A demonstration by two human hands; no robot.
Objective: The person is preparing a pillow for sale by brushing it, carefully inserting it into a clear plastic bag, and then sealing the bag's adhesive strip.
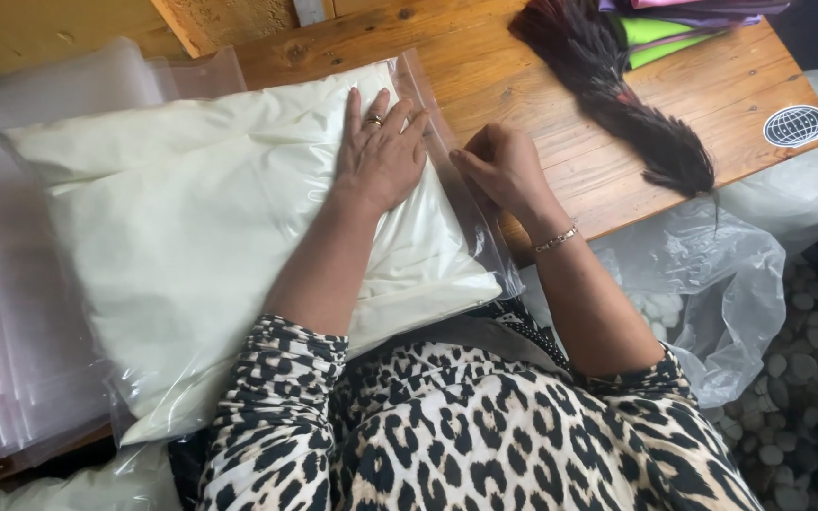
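Cream-white folded fabric in clear plastic bag [191, 227] on wooden table [542, 85], long axis upper-left to lower-right, open end rightward. Left hand [381, 151] flat, pressing it; right hand [504, 166] pinching bag's edge.

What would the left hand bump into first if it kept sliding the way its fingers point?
The left hand, flat on the bagged cream pillow, points up the picture. It would likely reach the clear bag's edge first, then bare wooden table.

Dark hair bundle [631, 104] on wooden table [523, 66]; empty clear bags [11, 284] stacked beside.
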